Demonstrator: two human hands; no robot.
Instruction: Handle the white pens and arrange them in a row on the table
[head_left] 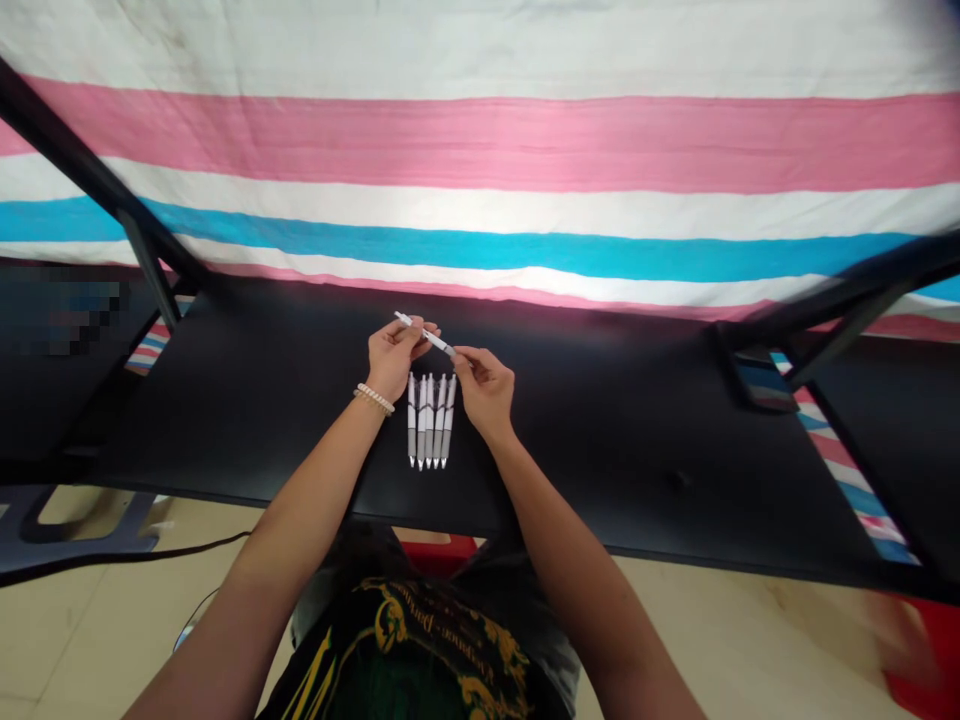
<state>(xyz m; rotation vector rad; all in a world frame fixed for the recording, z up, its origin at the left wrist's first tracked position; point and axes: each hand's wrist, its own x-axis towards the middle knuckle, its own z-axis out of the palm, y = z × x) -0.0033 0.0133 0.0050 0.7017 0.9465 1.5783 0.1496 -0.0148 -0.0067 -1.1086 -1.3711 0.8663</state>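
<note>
Dark printed shirt nearest. Above the row of pens, left hand gripped a white pen by the barrel, right hand pinched its tip. Light, stiff, slim: hold by barrel.

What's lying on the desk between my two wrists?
Five white click pens lie side by side on the black desk, shown in the head view.

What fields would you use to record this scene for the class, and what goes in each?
Left hand: holds white pen
Right hand: pinches its tip
Beside hands: five pens, lying side by side
Surface: black desk
Backdrop: striped cloth
Left wrist: bead bracelet
</note>
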